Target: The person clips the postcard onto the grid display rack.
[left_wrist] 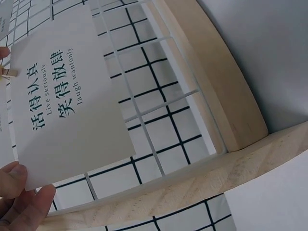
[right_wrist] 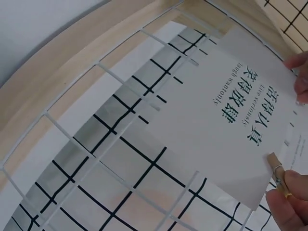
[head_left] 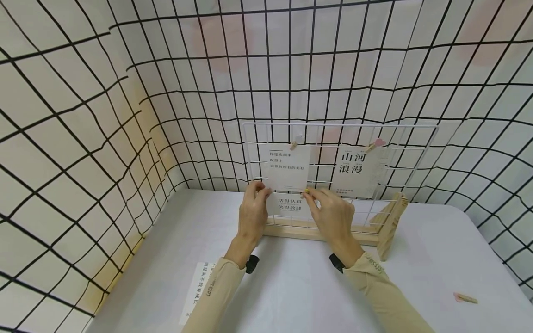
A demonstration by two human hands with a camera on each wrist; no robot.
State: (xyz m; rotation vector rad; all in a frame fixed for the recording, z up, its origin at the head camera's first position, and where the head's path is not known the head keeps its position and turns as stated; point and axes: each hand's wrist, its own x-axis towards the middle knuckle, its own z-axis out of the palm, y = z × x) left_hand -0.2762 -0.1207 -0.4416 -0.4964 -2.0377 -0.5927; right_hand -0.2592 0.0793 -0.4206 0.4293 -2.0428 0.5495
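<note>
My left hand (head_left: 252, 212) pinches the left top corner of a white card (head_left: 291, 210) printed with dark green characters and "Live seriously, laugh wantonly". The card lies against the lower part of a white wire grid rack (head_left: 339, 125). Between thumb and finger, my right hand (head_left: 335, 217) pinches a small wooden clothespin (right_wrist: 278, 173) with a yellow end, right at the card's other top corner. Just above hangs another white card (head_left: 288, 173), held by a clothespin (head_left: 296, 142) with a pale end.
A card (head_left: 354, 178) with large characters hangs at the rack's right under a pink heart clothespin (head_left: 375, 144). The rack stands in a wooden base (head_left: 291, 231). On the table lie a printed card (head_left: 193, 291), partly under the left sleeve, and a pink-ended clothespin (head_left: 465, 298).
</note>
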